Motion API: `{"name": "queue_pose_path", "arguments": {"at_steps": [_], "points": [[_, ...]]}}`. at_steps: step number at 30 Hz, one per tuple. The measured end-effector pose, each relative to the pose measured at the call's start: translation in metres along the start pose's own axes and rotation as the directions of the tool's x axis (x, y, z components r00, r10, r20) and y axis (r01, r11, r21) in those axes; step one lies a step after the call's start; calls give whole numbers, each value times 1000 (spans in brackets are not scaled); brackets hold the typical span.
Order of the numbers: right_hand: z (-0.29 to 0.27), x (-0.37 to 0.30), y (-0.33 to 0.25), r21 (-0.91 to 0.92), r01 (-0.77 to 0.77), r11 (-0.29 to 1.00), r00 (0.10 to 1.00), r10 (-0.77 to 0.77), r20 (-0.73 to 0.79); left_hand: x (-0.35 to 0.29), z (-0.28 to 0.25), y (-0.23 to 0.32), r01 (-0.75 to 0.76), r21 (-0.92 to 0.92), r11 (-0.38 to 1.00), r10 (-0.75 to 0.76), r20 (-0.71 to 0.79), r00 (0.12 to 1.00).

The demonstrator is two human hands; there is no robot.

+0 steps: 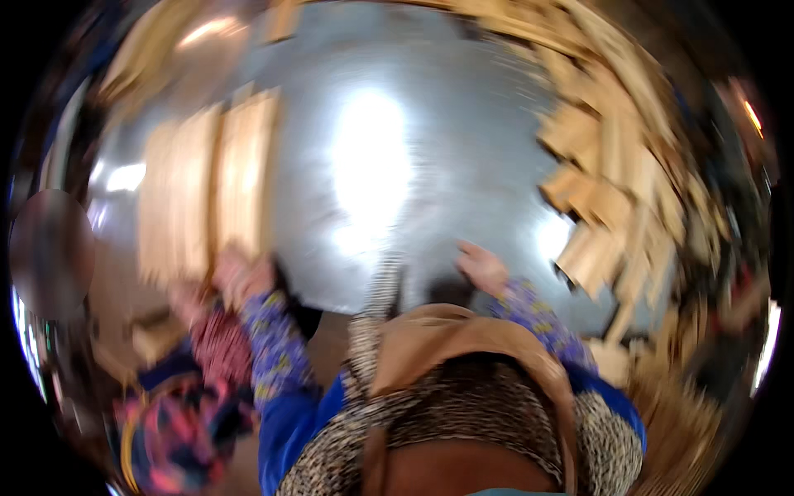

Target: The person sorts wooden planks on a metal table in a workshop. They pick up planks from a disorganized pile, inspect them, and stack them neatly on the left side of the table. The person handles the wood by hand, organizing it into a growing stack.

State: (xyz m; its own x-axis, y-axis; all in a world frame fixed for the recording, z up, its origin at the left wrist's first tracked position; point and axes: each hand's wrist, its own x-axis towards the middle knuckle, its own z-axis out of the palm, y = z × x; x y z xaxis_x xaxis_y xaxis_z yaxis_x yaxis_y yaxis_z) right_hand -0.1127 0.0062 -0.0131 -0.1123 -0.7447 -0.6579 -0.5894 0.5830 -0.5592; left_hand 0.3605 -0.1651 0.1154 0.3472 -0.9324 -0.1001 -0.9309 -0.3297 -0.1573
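Observation:
Two side-by-side bundles of pale wooden strips, a left bundle and a right bundle, lie on the left part of a shiny metal table. My left hand is at the near end of the right bundle; its fingers are smeared by motion, so their grip is unclear. Just left of it is another person's hand, in a red striped sleeve, by the near end of the left bundle. My right hand hovers over the table's near edge, fingers loosely apart, holding nothing.
A heap of loose wooden strips covers the table's right side and curves along the far edge. More wood lies at the far left. The metal table top reflects a bright light. The co-worker stands close at my left.

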Motion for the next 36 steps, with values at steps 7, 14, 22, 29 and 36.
{"name": "queue_pose_path", "arguments": {"at_steps": [7, 14, 22, 29, 36], "points": [[-187, -64, 63, -74, -279, 957, 715, 156, -681, -7, 28, 34, -149, 236, 960, 176, -97, 980], [-285, -31, 178, 274, -303, 913, 438, 388, -811, -30, 44, 307, -640, -538, 548, 708, -108, 697], [-402, 40, 162, 306, -435, 847, 536, 517, -667, -74, 40, 662, -252, -942, 222, 865, 71, 497], [-445, 100, 122, 214, -485, 848, 566, 491, -662, -124, -16, 760, -446, -696, 562, 818, 390, 422], [-398, 68, 128, 90, -376, 922, 658, 334, -675, -164, 28, 687, -94, -852, 515, 790, 429, 437]]}}
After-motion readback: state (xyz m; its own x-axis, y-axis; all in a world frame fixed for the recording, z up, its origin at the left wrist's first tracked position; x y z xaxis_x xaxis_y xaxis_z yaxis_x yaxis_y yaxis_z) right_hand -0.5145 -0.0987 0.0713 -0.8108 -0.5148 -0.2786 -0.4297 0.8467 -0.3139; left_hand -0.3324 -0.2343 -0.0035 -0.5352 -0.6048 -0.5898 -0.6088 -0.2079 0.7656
